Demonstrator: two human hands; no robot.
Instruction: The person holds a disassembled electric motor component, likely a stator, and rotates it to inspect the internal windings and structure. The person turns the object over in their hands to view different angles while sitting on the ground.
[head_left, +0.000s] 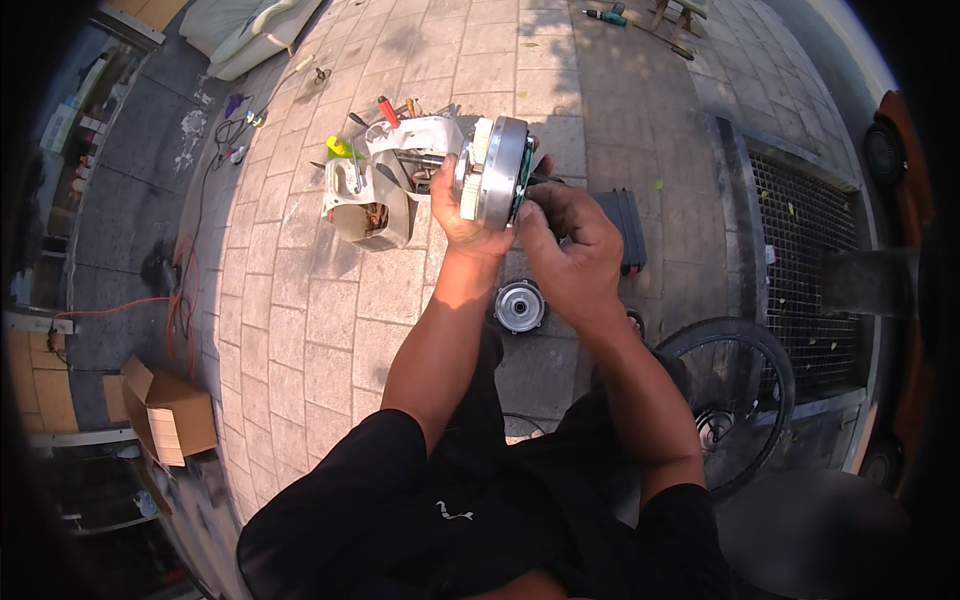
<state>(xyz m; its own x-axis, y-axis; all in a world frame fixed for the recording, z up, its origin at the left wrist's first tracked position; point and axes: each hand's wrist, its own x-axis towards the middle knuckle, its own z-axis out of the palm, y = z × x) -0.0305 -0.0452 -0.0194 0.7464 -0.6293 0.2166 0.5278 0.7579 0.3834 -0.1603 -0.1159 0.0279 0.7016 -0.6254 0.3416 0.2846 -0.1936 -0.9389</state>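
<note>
A geared hub motor is held up in front of me, with a silver metal ring, cream toothed gears on its left face and a green circuit board edge on its right. My left hand is wrapped around it from below, thumb up along the gear side. On the board side, my right hand is closed, its thumb and bent fingers pinched against the motor's lower right edge. Whatever lies between those fingertips is hidden. Below the hands, a round metal hub cover lies on the paving.
Cut white plastic jugs with tools stand beyond my left arm. A dark case lies behind my right hand. At right are a bicycle wheel and a metal floor grate. A cardboard box and orange cord lie left.
</note>
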